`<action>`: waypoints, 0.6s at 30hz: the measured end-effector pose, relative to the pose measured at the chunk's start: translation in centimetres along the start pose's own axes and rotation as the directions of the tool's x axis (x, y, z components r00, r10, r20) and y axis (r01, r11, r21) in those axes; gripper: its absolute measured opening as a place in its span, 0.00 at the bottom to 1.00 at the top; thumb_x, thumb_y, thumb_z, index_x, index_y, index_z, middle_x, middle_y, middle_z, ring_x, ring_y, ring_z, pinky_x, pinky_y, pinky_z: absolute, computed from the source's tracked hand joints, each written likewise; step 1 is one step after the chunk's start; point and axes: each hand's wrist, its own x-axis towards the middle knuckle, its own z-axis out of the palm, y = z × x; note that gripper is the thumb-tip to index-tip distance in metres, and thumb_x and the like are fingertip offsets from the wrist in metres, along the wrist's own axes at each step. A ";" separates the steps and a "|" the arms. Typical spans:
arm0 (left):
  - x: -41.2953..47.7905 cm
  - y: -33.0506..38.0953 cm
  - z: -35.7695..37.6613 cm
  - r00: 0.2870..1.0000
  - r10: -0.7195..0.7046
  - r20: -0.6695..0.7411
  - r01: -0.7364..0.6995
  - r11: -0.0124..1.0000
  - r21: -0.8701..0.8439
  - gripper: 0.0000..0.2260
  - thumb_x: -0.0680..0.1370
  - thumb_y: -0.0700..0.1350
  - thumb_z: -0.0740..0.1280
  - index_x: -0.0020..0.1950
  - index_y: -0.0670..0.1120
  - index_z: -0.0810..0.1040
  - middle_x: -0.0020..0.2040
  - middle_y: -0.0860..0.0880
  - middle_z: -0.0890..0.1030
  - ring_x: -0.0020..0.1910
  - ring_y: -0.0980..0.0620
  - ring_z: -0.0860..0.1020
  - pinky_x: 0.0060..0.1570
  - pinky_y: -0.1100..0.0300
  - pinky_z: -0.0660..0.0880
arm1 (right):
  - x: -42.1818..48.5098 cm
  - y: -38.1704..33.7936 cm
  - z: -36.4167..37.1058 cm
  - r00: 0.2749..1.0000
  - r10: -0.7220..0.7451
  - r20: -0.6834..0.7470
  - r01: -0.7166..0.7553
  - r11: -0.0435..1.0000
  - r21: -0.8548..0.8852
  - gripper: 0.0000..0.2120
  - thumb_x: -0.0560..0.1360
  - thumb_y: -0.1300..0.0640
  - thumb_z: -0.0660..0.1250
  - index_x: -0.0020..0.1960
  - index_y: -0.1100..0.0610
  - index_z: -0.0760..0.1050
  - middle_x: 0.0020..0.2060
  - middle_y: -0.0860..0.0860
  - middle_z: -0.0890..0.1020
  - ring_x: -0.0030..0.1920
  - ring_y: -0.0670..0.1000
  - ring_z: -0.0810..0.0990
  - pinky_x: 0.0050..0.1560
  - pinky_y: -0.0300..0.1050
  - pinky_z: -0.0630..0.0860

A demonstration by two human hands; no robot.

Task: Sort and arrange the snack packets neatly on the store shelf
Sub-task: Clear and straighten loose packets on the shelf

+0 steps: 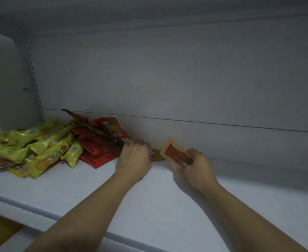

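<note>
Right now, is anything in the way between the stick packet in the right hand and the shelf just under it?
Nothing visible. The right hand holds the orange-framed clear packet of red sticks over the white metal shelf; a flat yellowish packet lies to its left, by the back wall.

L hand (135, 158), R hand (196, 168); forearms (87, 211) bare

Bare shelf (240, 188) lies open rightward; heaped packets (45, 148) block the left back corner.
</note>
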 end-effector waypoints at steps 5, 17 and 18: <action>6.0 -0.2 0.8 0.974 -0.133 0.185 0.103 0.981 0.166 0.21 0.78 0.55 0.64 0.69 0.47 0.72 0.68 0.46 0.73 0.69 0.44 0.68 0.64 0.51 0.64 | 0.4 0.4 0.4 1.000 -0.021 0.009 0.022 0.998 -0.053 0.08 0.74 0.61 0.66 0.47 0.48 0.75 0.37 0.45 0.78 0.39 0.50 0.75 0.32 0.37 0.66; 7.0 -1.8 4.3 0.949 -0.280 0.142 0.273 0.960 0.067 0.12 0.79 0.38 0.61 0.59 0.44 0.80 0.61 0.43 0.77 0.61 0.40 0.77 0.52 0.49 0.76 | 0.8 1.4 0.5 0.998 -0.053 0.029 0.055 0.997 -0.052 0.10 0.74 0.61 0.64 0.52 0.50 0.78 0.42 0.47 0.81 0.44 0.51 0.78 0.39 0.42 0.70; 7.0 -2.0 4.4 0.950 -0.287 0.125 0.285 0.958 0.031 0.11 0.78 0.37 0.62 0.57 0.43 0.81 0.60 0.43 0.78 0.59 0.40 0.78 0.52 0.49 0.76 | 0.7 1.4 0.5 0.998 -0.049 0.029 0.050 0.998 -0.050 0.09 0.74 0.61 0.65 0.51 0.50 0.77 0.42 0.46 0.81 0.43 0.51 0.78 0.38 0.42 0.70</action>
